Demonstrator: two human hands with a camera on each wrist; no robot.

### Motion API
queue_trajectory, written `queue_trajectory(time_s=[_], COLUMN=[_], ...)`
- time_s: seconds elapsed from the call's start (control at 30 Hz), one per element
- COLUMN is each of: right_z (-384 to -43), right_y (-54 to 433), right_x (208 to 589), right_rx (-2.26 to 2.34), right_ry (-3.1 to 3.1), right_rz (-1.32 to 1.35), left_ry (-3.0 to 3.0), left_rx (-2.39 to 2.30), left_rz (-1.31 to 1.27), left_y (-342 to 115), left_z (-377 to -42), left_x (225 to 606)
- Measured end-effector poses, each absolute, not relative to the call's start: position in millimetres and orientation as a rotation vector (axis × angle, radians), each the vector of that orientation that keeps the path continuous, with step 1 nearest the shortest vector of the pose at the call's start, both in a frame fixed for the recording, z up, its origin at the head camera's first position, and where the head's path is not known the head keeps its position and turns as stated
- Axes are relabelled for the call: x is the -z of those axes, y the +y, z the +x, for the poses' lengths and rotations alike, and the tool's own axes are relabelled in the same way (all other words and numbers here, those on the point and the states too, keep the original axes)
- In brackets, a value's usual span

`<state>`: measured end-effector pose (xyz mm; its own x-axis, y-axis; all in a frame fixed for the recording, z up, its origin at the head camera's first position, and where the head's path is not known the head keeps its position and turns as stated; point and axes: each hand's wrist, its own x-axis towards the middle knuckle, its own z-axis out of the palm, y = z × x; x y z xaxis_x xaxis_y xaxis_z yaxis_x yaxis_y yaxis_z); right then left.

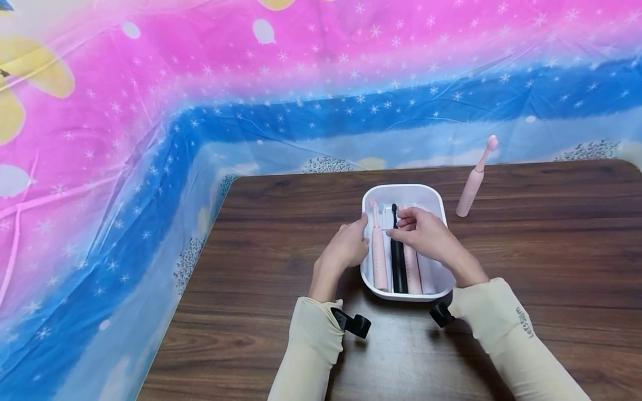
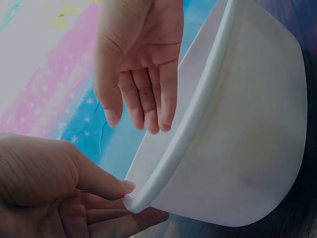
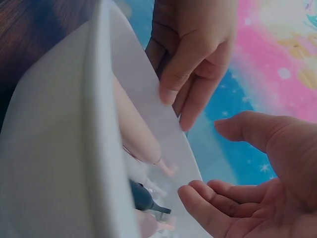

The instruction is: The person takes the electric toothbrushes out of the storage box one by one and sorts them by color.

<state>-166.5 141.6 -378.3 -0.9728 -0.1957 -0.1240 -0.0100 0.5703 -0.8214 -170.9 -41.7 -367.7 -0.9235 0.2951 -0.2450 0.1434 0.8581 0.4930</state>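
At centre frame, the left hand [image 1: 346,245] pinches a white bin [image 1: 405,192]; the right hand [image 1: 428,235], thumb and fingers parted, hovers near a black toothbrush [image 1: 398,264].

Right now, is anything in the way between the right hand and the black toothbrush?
Nothing visible blocks it. The right hand hangs empty over the white bin, above the black toothbrush. A pink toothbrush lies to its left and another to its right, neither covering it. The left hand only grips the bin's left rim.
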Motion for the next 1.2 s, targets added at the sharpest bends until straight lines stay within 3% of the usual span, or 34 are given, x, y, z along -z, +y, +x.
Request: queue_trajectory(time_s=[1.2], right_z=[-170], right_y=[120], right_x=[390], right_rx=[1.389], right_ry=[2.301], right_rz=[-0.041], left_ry=[2.733], left_rx=[-0.661], left_rz=[0.345], left_y=[-42], left_z=[-171], left_x=[366])
